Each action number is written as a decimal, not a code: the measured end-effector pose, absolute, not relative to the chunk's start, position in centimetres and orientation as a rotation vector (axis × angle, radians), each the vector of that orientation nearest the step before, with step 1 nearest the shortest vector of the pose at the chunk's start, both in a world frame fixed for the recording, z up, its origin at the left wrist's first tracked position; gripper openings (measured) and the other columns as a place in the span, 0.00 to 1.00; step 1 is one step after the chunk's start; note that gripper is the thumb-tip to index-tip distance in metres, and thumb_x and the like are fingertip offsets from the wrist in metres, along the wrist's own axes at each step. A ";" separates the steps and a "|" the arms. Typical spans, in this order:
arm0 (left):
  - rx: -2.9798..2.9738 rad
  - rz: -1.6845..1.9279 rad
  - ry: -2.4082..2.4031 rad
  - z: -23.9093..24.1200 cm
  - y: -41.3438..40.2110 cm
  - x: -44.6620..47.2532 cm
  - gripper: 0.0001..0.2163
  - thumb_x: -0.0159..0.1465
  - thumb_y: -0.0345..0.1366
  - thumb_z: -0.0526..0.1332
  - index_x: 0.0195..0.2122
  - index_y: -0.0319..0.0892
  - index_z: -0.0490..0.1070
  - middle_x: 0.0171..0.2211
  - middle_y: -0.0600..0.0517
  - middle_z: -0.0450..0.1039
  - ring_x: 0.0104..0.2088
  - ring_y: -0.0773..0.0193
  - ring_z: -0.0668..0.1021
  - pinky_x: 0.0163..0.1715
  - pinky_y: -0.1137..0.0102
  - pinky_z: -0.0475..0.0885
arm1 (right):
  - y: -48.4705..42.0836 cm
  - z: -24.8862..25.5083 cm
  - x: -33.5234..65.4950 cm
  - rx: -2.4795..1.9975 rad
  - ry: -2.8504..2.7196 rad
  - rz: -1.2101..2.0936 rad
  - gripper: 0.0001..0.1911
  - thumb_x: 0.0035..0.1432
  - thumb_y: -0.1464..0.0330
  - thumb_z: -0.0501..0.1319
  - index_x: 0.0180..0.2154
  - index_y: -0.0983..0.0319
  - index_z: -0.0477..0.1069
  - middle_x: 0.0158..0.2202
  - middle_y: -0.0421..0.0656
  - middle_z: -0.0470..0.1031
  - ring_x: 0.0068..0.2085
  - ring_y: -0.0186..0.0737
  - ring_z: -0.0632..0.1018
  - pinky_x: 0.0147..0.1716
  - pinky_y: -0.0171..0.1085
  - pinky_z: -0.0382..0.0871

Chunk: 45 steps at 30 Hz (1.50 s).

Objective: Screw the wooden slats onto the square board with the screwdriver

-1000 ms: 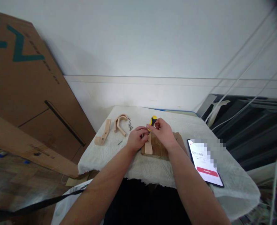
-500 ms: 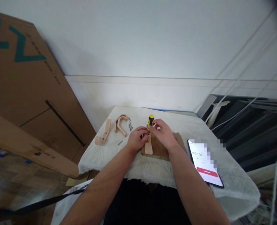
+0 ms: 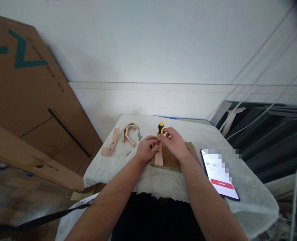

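Leaning earlier, the screwdriver stands straighter; right hand grips it.

A lit phone lies on a white cloth, a tall cardboard box at far left

At frame center, the right hand holds a yellow-and-black screwdriver over a pale wooden piece, left hand close by.

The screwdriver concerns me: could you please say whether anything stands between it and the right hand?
Nothing visible does: the right hand holds the screwdriver directly, with the left hand near its lower end.
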<state>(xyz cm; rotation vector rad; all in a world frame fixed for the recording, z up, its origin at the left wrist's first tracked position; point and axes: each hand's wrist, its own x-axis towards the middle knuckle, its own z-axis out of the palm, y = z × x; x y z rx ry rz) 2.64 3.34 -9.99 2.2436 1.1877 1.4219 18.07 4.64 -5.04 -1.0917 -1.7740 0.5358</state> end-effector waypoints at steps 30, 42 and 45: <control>2.238 1.399 1.215 -9.6 3.2 2.6 0.07 0.56 0.26 0.59 0.32 0.40 0.76 0.39 0.48 0.76 0.40 0.63 0.77 0.44 0.68 0.73 | 4.5 -4.8 17.8 -1.117 -1.749 0.633 0.15 0.55 0.61 0.57 0.41 0.62 0.71 0.37 0.45 0.74 0.31 0.38 0.71 0.31 0.39 0.65; 2.251 1.403 1.229 -9.7 3.2 2.6 0.08 0.56 0.26 0.59 0.33 0.40 0.76 0.39 0.48 0.77 0.40 0.63 0.78 0.44 0.67 0.74 | 4.4 -4.8 17.8 -1.168 -1.693 0.635 0.16 0.51 0.58 0.61 0.40 0.60 0.69 0.36 0.44 0.74 0.30 0.38 0.71 0.30 0.39 0.65; 2.247 1.419 1.223 -9.8 3.3 2.6 0.07 0.56 0.26 0.59 0.33 0.40 0.76 0.39 0.48 0.76 0.40 0.63 0.78 0.44 0.67 0.74 | 4.4 -4.7 17.9 -1.127 -1.737 0.668 0.15 0.54 0.60 0.58 0.41 0.60 0.72 0.39 0.44 0.76 0.31 0.39 0.71 0.33 0.40 0.66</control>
